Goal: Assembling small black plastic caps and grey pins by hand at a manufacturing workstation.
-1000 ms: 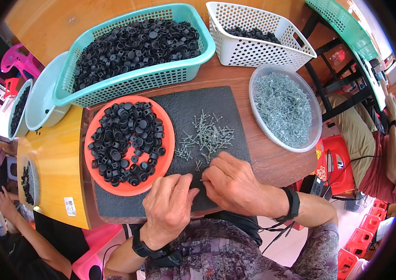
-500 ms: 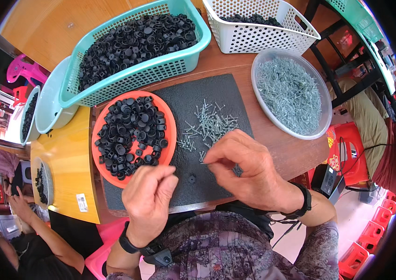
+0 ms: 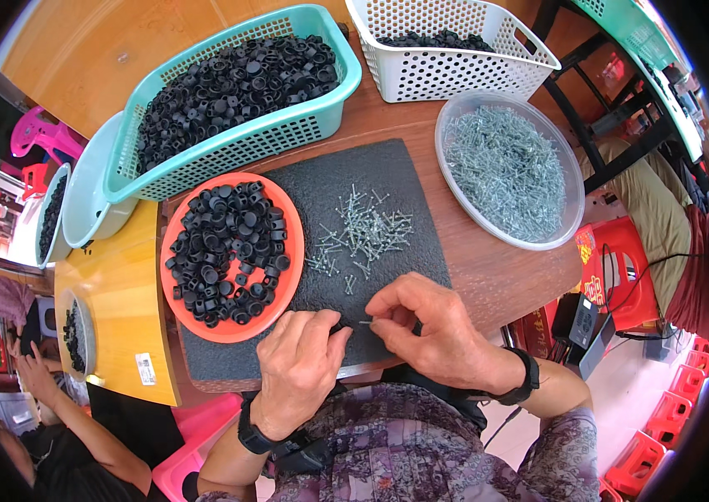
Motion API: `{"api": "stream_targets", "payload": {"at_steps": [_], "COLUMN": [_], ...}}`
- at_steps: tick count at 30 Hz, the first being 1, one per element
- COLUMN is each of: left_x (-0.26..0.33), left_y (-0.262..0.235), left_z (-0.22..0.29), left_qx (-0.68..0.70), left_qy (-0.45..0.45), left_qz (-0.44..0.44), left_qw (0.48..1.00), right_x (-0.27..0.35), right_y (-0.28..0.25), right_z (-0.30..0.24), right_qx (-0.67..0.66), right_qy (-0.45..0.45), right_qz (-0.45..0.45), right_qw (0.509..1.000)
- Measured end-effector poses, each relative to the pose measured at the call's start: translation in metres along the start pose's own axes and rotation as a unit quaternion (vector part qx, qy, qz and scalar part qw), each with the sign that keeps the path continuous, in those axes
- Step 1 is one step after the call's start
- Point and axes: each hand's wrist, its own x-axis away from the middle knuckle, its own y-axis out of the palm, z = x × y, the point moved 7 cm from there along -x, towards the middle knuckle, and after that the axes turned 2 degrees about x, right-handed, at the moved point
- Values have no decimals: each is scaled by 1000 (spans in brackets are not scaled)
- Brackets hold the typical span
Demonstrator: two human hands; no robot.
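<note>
My right hand (image 3: pixel 431 328) pinches a small silvery screw (image 3: pixel 365 322) between thumb and fingers, its shaft pointing left over the black mat (image 3: pixel 354 167). Facing it from the left is my left hand (image 3: pixel 302 358), closed in a pinch; whatever sits at its fingertips blends into the dark mat. Beyond the hands lies a loose pile of screws (image 3: pixel 367 227) on the mat. A red-orange plate (image 3: pixel 294 251) rests on the mat's left part, filled with small black plastic caps (image 3: pixel 229 243). Both hands hover low over the mat's near edge.
A teal basket (image 3: pixel 229 142) of black caps stands at the back left, a white basket (image 3: pixel 455 74) at the back. To the right, a clear round tub (image 3: pixel 530 244) holds many screws. At far left another person's hand (image 3: pixel 39 376) shows beside a yellow table (image 3: pixel 120 293).
My right hand has moved down and toward me from the screw pile, now with a screw showing in its fingers. My left hand has shifted right, closer to it.
</note>
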Motion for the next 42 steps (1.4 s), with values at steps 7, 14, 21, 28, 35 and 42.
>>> {"api": "stream_targets", "payload": {"at_steps": [7, 14, 21, 28, 35, 42], "left_x": [-3, -4, -5, -1, 13, 36], "left_y": [-6, -5, -4, -11, -3, -3], "left_z": [10, 11, 8, 7, -16, -44], "left_qx": [28, 17, 43, 168, 349, 479], "left_qy": [24, 40, 48, 72, -61, -229], "left_qz": [18, -12, -34, 1, 52, 54], "left_qw": [999, 999, 997, 983, 934, 846], "right_x": [0, 0, -3, 3, 4, -39], "right_y": [10, 16, 17, 16, 21, 16], "right_z": [-7, 1, 2, -2, -1, -38], "right_qx": [-22, -48, -29, -123, -215, -2], "right_qy": [21, 107, 114, 168, 208, 71], "right_qz": [-29, -75, -73, -72, -68, -122], "right_qw": [999, 990, 990, 975, 952, 990]}}
